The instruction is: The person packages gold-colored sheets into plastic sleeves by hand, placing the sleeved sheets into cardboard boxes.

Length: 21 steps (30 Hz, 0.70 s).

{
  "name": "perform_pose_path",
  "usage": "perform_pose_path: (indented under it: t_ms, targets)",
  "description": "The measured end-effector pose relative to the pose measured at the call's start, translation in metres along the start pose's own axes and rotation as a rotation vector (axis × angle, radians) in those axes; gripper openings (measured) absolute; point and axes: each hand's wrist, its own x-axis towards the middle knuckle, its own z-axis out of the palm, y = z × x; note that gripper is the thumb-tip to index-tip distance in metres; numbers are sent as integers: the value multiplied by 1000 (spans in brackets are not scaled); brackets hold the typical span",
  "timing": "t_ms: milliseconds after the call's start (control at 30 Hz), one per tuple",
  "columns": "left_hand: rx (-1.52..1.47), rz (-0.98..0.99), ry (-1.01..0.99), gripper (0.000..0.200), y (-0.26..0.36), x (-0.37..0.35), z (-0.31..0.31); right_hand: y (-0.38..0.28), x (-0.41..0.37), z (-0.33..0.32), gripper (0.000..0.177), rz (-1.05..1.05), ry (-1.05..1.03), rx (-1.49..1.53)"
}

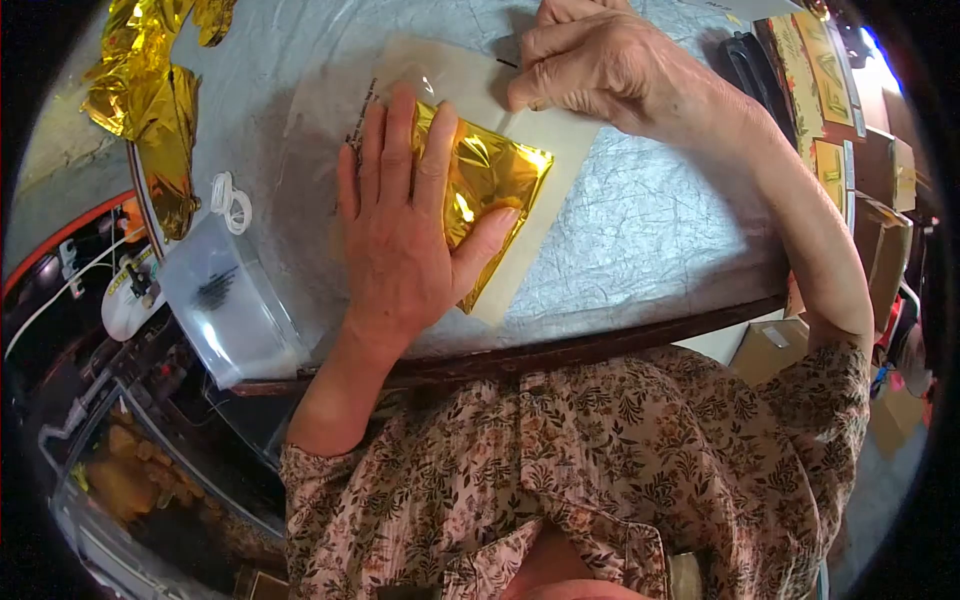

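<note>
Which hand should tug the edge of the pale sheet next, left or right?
Probably the right. The right hand has its fingertips at the edge of the pale sheet, while the left hand lies flat on the gold foil packet, pinning it down.

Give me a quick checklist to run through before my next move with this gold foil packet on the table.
1. Left hand flat on the gold foil packet: ok.
2. Right hand touching the cream sheet at its far edge: ok; whether it pinches, cannot tell.
3. Packet lying within the cream sheet: ok.
4. Packet inside the clear sleeve: cannot tell.
5. Cream sheet wholly on the table: ok.
6. Clear tub apart from both hands: ok.
</note>
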Motion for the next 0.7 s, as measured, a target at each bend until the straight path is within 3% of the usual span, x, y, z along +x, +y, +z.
perform_pose_path:
  t_ms: [67,100,167,267,300,367,500,700]
  targets:
    - [-21,-5,20,87,1,-1,1,22,-5,10,17,-439,216,-351]
    - [-22,-7,30,87,0,-2,1,8,-7,2,17,-444,210,-356]
    - [-9,-15,50,87,-1,-3,2,-44,-12,-21,17,252,62,-193]
    - [-8,-6,96,87,-1,-4,4,-64,-33,-1,12,300,325,-430]
    - [-6,-7,107,87,-1,-5,5,-78,-31,11,17,158,303,-425]
    - [23,5,125,85,-3,-6,7,-82,-39,56,14,105,271,-409]
    - [20,12,145,83,-4,-7,7,-98,-42,77,13,297,207,-418]
    - [-15,40,173,83,-8,-11,11,-102,-45,83,15,271,236,-501]
